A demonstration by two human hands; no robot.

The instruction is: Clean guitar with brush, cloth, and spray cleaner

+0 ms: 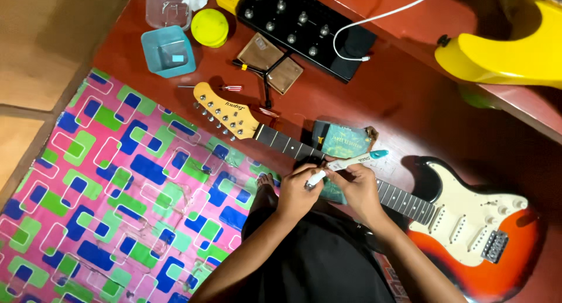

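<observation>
White toothbrush [350, 161] pinched at its handle end by both hands; left hand [298, 192] and right hand [358, 189] fingers clamped, over the guitar neck [293, 146].

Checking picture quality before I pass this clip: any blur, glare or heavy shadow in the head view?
Head view: mostly sharp; the left hand and right hand on the white tool are slightly soft. Warm, saturated light. Dark shadow beside the guitar body, mild sheen on the red floor, edges slightly bent by the wide lens.

Both forearms reach forward, the left hand [298, 193] and right hand [358, 189] meeting with fingers curled, pinching.
</observation>
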